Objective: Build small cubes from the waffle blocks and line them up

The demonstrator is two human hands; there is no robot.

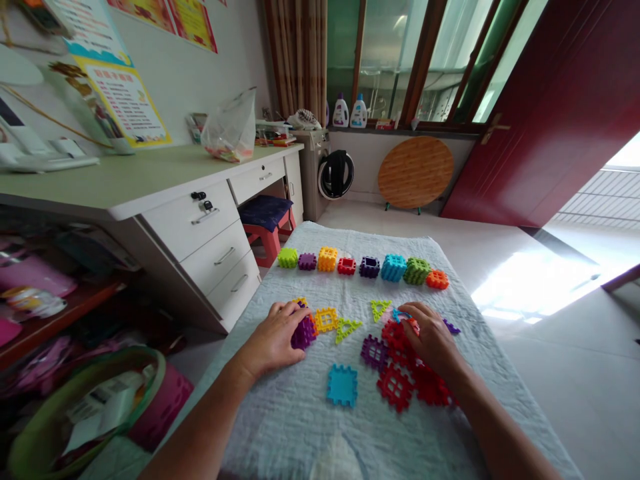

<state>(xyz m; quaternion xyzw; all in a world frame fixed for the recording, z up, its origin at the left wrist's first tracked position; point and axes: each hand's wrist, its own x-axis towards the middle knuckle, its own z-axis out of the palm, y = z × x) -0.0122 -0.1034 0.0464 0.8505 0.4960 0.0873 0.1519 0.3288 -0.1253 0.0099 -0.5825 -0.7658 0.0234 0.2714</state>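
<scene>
We've got our L hand (277, 333) lower left of ctr, fingers closed on purple pcs (303, 335). R hand (425, 328) over red pcs (431, 385), lower right of ctr; can't tell if fingers grip. Blue sq (343, 385) flat on cloth (285, 427), lower ctr.

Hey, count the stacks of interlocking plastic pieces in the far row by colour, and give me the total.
Green stacks: 2, one lime and one darker
Purple stacks: 2, one very dark
Yellow stack: 1
Red stack: 1
Blue stack: 1
Orange stack: 1
Total: 8
</scene>
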